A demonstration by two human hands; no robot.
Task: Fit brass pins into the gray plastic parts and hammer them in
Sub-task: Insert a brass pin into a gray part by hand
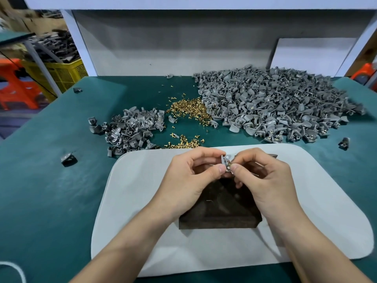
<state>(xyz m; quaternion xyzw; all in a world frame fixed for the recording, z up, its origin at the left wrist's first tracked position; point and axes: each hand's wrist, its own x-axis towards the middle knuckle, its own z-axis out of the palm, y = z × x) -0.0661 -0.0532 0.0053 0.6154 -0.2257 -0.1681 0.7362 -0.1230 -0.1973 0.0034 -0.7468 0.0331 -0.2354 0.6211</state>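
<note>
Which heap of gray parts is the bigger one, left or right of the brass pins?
The right heap, spreading to the back wall; the left heap is far smaller.

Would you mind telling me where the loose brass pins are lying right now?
In the head view, the brass pins lie mid-table on the green mat, between the small gray-part pile on the left and the large pile on the right.

Your bench: green-topped table (51, 190), w/ pale gray mat (142, 190) near centre. Far side: gray back panel (163, 43) between white uprights, white shelf edge (183, 3) overhead; white board (310, 54) leaning far right. To your left, beyond the table: yellow crate (67, 72) of gray scrap, orange stool (16, 84). Far right: more orange (365, 72), blurred. Light even, soft shadows.
</note>
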